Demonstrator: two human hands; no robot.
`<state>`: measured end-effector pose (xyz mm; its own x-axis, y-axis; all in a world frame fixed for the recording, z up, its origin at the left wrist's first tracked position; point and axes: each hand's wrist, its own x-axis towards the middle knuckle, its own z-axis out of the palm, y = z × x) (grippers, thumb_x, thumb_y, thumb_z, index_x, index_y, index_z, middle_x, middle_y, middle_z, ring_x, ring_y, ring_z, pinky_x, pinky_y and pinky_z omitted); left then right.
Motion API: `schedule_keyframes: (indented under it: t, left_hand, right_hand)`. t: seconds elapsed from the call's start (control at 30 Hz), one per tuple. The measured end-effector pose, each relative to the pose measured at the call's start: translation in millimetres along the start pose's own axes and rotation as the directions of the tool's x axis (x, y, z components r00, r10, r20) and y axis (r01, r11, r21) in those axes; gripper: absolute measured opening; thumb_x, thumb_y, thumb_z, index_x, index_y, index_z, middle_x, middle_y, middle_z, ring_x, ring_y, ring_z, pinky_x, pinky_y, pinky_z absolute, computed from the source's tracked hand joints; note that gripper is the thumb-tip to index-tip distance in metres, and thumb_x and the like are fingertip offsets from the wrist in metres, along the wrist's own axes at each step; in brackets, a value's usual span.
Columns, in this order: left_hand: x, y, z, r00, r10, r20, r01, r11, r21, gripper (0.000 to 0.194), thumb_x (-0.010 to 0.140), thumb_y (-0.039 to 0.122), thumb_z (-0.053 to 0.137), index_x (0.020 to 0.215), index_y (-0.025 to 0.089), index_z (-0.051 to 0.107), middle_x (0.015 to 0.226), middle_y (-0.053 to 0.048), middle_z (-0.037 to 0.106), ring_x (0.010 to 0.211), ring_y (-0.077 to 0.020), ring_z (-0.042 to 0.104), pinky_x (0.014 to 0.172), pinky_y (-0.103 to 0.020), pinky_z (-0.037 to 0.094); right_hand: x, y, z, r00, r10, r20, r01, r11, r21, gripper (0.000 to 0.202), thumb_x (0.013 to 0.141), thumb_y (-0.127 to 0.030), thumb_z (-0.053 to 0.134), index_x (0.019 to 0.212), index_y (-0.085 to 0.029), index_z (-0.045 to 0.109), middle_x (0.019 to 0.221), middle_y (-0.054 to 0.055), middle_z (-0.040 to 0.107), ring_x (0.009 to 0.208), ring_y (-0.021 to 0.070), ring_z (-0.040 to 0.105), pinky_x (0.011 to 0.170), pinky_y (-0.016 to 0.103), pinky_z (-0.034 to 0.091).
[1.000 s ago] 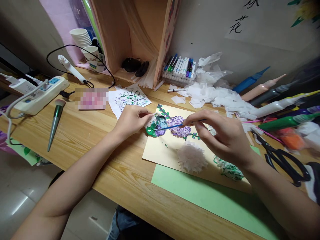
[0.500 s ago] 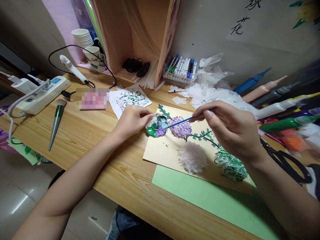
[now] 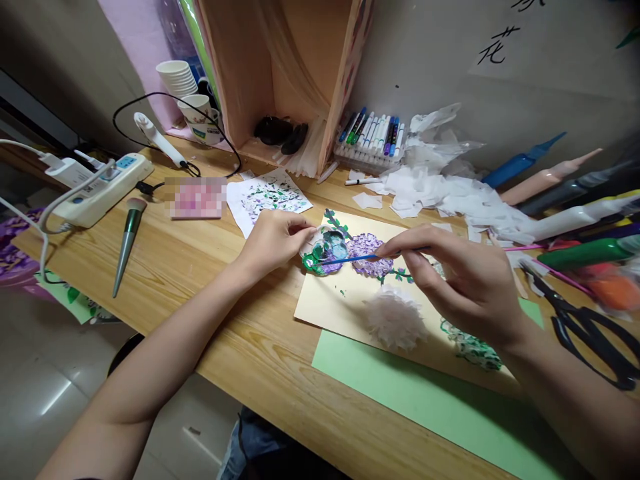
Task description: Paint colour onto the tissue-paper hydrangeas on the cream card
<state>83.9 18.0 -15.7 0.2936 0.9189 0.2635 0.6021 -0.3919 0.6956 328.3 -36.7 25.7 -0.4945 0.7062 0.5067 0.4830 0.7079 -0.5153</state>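
Observation:
My left hand (image 3: 275, 241) pinches the edge of a small paint palette (image 3: 336, 248) with green, purple and pale blue paint in its wells. Between the fingers of my right hand (image 3: 450, 270) is a thin blue paintbrush (image 3: 363, 257), its tip at the palette's green paint. Beneath lies a cream card (image 3: 320, 303) with a painted leafy branch and raised flower balls. The purple one (image 3: 371, 252) sits beside the palette, the white one (image 3: 395, 317) nearer me. My right hand and wrist partly cover the green-and-white one (image 3: 473, 347).
Under the card lies a green sheet (image 3: 360, 367). Black scissors (image 3: 590, 320) and paint tubes (image 3: 575, 213) are at the right. White paper scraps (image 3: 440, 193) and a marker box (image 3: 373, 140) stand behind. A makeup brush (image 3: 129, 243) and power strip (image 3: 107, 187) lie left.
The brush tip has moved left across the palette, from the purple paint to the green. My right hand has lowered slightly. My left hand keeps its pinch on the palette.

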Motion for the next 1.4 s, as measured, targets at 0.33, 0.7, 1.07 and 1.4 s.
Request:
schedule_keyframes:
  t: [0.33, 0.7, 1.07, 1.4]
  left_hand:
    - [-0.7, -0.8, 1.3, 1.0, -0.003, 0.001, 0.003, 1.0, 0.002, 0.015, 0.084, 0.024, 0.065, 0.079, 0.017, 0.078, 0.074, -0.003, 0.076, 0.062, -0.0134, 0.065, 0.056, -0.024, 0.044]
    - [-0.6, -0.9, 1.6, 1.0, 0.003, -0.006, -0.003, 1.0, -0.008, 0.016, 0.084, 0.025, 0.065, 0.08, 0.017, 0.078, 0.074, -0.003, 0.077, 0.063, -0.0145, 0.066, 0.056, -0.025, 0.044]
    - [-0.8, -1.2, 1.8, 1.0, -0.002, -0.006, 0.002, 1.0, -0.018, 0.016, 0.084, 0.025, 0.065, 0.08, 0.017, 0.078, 0.074, -0.004, 0.077, 0.063, -0.0148, 0.066, 0.057, -0.025, 0.045]
    - [-0.8, 0.8, 1.2, 1.0, -0.024, -0.005, 0.024, 1.0, -0.007, 0.016, 0.083, 0.026, 0.065, 0.081, 0.018, 0.078, 0.077, -0.004, 0.077, 0.064, -0.0146, 0.066, 0.057, -0.025, 0.045]
  right_hand:
    - [2.9, -2.8, -1.4, 0.999, -0.033, 0.012, 0.034, 0.998, -0.045, 0.022, 0.09, -0.011, 0.049, 0.103, -0.025, 0.06, 0.091, 0.002, 0.07, 0.079, 0.0142, 0.066, 0.07, 0.028, 0.051]
    - [4.9, -4.0, -1.4, 0.997, -0.042, 0.066, 0.044, 0.998, -0.038, 0.023, 0.09, -0.01, 0.048, 0.101, -0.025, 0.061, 0.088, 0.001, 0.071, 0.076, 0.0146, 0.067, 0.067, 0.028, 0.051]
    - [3.5, -3.1, -4.8, 0.998, 0.011, 0.062, -0.01, 1.0, -0.016, 0.022, 0.091, -0.013, 0.048, 0.101, -0.028, 0.061, 0.087, 0.0, 0.07, 0.077, 0.016, 0.067, 0.069, 0.029, 0.051]
    - [4.5, -3.7, -4.7, 0.997, 0.036, 0.074, -0.036, 0.999, -0.01, 0.023, 0.093, -0.016, 0.046, 0.101, -0.031, 0.062, 0.089, 0.0, 0.071, 0.077, 0.018, 0.068, 0.07, 0.033, 0.054]
